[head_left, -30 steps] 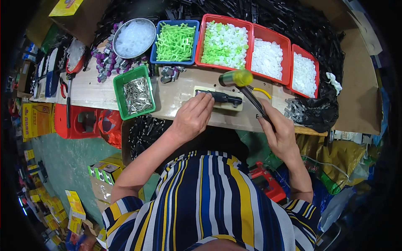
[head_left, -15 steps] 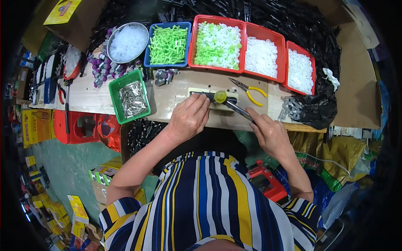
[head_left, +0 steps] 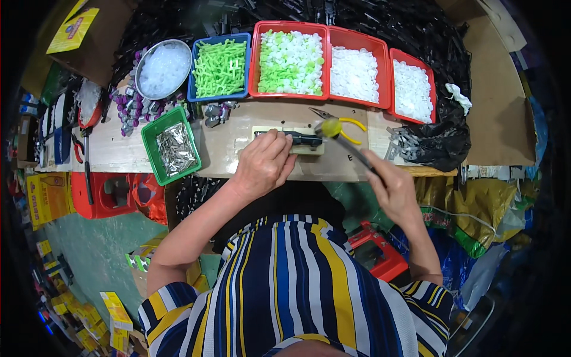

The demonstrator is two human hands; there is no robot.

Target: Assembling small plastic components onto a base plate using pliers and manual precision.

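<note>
My left hand (head_left: 263,163) is closed, its fingers together on the left end of a long black part (head_left: 306,139). That part lies in a cream-coloured block (head_left: 310,151) near the front of the bench. In my right hand (head_left: 394,190) is a hammer with a yellow head (head_left: 329,127) and a dark handle, gripped by the handle. The hammer head is raised just right of the black part, slightly blurred. Behind it lie yellow-handled pliers (head_left: 355,122), partly covered by the hammer head.
A green bin (head_left: 196,156) of metal pins stands left of my left hand. Along the back are a metal bowl (head_left: 138,74), a blue bin (head_left: 248,65) of green pieces and red bins (head_left: 326,77) of small plastic parts. A black plastic bag (head_left: 443,146) lies at right.
The hammer has moved right, off the black part, with my right hand. My left hand stays on the part. The whole view has shifted slightly, bench items appearing further left.
</note>
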